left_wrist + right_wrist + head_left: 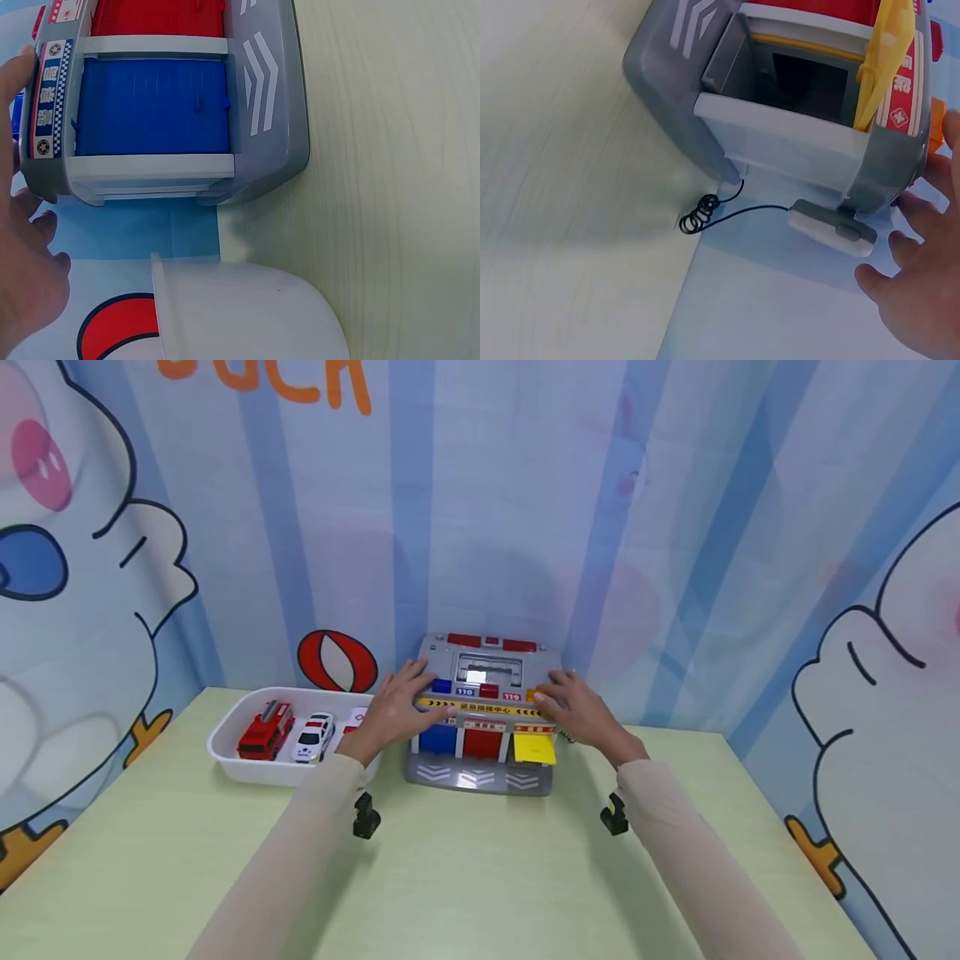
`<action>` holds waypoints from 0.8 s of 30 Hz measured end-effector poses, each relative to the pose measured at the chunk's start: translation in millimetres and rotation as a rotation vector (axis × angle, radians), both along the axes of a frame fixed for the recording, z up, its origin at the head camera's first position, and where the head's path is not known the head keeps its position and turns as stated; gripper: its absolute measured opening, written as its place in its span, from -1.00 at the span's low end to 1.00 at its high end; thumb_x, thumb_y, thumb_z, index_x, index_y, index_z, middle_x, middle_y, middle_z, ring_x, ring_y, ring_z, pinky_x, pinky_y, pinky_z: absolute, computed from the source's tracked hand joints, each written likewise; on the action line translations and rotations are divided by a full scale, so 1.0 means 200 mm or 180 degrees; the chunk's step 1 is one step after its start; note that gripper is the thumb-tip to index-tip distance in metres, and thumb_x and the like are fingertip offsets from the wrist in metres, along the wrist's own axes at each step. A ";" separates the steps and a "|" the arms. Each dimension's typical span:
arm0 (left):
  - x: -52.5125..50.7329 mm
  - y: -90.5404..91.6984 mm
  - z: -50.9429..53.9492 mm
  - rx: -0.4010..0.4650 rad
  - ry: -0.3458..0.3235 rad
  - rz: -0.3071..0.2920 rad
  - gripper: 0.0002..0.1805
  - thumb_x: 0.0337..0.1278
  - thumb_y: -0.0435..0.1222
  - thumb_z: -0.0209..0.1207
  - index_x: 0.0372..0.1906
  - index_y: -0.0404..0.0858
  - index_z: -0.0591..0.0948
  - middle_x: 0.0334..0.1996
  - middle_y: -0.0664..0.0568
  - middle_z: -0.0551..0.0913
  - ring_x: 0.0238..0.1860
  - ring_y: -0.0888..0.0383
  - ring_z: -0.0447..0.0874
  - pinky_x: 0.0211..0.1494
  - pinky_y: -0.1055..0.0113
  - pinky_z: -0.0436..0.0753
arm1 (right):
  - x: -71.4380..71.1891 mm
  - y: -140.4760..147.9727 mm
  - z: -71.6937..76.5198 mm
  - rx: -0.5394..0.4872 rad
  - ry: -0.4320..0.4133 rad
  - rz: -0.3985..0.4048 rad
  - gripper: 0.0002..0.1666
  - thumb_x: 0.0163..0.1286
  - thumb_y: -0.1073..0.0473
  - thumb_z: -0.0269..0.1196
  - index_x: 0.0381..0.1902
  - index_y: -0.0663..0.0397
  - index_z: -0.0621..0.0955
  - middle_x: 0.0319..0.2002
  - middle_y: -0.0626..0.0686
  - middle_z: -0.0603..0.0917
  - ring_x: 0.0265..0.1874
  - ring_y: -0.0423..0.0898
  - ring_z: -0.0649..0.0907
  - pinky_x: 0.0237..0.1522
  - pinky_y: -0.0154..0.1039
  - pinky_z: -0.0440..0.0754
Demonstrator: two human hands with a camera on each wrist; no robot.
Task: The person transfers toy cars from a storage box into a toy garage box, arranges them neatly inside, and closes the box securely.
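Note:
A grey toy station [477,779] stands at the table's back, with blue [154,106] and red [482,743] doors down and a yellow door [534,747] raised. My left hand [397,706] rests at its upper left corner, thumb across the front edge and fingers spread near the blue button [442,686]. At the upper right corner lies my right hand [583,710], thumb and fingers around the orange button [535,695]; whether it is pressed, I cannot tell. The opening [802,79] under the yellow door looks empty.
Left of the station, a white tray [258,770] holds a red fire truck [266,732], a white police car [313,737] and another partly hidden item. A small grey-white handset [831,227] hangs on a black coiled cord [697,214] at the station's right. A patterned curtain [495,502] stands behind.

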State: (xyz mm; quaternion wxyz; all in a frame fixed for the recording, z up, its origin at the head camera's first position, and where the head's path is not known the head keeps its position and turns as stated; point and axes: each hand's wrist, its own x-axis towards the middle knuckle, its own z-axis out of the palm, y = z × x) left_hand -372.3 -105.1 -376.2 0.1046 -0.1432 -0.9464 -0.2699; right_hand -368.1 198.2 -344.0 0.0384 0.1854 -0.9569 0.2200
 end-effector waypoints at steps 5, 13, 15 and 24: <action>0.00 -0.01 0.00 -0.0001 -0.0012 0.0004 -0.11 0.12 0.22 0.21 0.48 -0.15 0.36 0.62 -0.05 0.05 0.63 -0.12 -0.13 0.63 -0.17 -0.10 | 0.01 0.03 -0.04 0.0379 0.0097 0.0173 -0.28 0.61 -0.15 -0.08 0.55 0.10 0.21 0.60 0.25 0.00 0.59 0.30 -0.11 0.51 0.39 -0.04; -0.01 -0.01 -0.01 0.0005 0.0002 -0.0005 -0.10 0.12 0.23 0.20 0.48 -0.17 0.36 0.62 -0.05 0.05 0.63 -0.12 -0.12 0.63 -0.18 -0.09 | 0.02 0.05 -0.07 0.0599 0.0198 0.0110 -0.22 0.61 -0.22 -0.17 0.59 0.04 0.08 0.62 0.15 -0.02 0.62 0.20 -0.14 0.56 0.30 -0.17; -0.01 -0.01 -0.01 -0.0003 0.0011 -0.0003 -0.11 0.12 0.22 0.20 0.48 -0.16 0.36 0.62 -0.05 0.05 0.63 -0.13 -0.12 0.62 -0.19 -0.08 | 0.02 0.05 -0.07 0.0607 0.0217 0.0100 -0.22 0.60 -0.23 -0.18 0.59 0.04 0.08 0.62 0.13 -0.01 0.62 0.20 -0.13 0.57 0.28 -0.17; 0.00 -0.02 0.02 -0.0121 -0.0005 -0.0057 -0.11 0.12 0.22 0.20 0.47 -0.17 0.36 0.61 -0.06 0.05 0.63 -0.13 -0.13 0.62 -0.19 -0.09 | 0.02 0.03 -0.09 0.0633 0.0221 0.0060 -0.22 0.60 -0.24 -0.20 0.60 0.03 0.06 0.63 0.10 -0.03 0.62 0.16 -0.13 0.58 0.24 -0.16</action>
